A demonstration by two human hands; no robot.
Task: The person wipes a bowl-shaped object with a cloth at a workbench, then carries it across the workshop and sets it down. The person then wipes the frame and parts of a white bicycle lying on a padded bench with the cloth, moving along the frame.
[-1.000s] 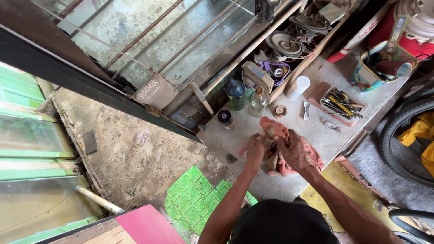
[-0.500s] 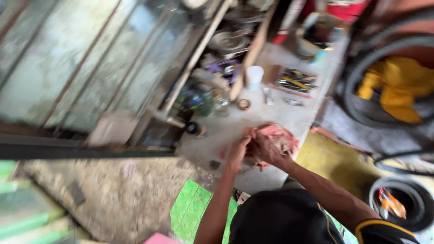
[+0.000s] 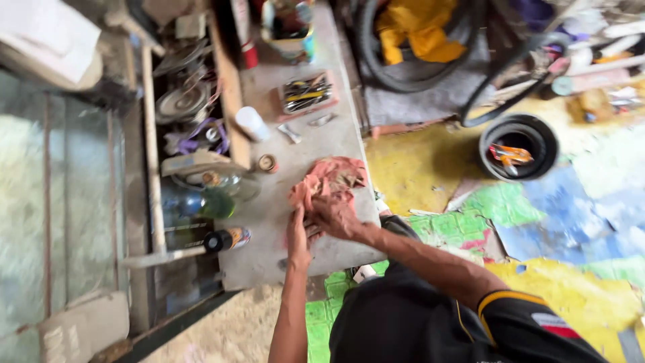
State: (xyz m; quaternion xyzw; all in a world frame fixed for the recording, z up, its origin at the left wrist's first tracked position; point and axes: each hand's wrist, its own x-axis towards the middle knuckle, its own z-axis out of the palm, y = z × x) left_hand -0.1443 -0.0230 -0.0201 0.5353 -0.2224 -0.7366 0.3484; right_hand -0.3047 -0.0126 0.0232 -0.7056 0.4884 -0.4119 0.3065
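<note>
Left hand (image 3: 297, 236): grip closed on the near edge of the rag, fingers curled.
Right hand (image 3: 334, 216): grip pinching the same cloth just beside the left.
Pink rag (image 3: 330, 179): crumpled on the grey table (image 3: 282, 259), near its front edge.
Nearby: spray can (image 3: 228, 238) lying left; tray of tools (image 3: 306, 93) farther back.

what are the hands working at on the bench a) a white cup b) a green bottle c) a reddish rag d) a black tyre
c, both the left hand and the right hand meet at the crumpled reddish rag lying on the grey bench.
</note>
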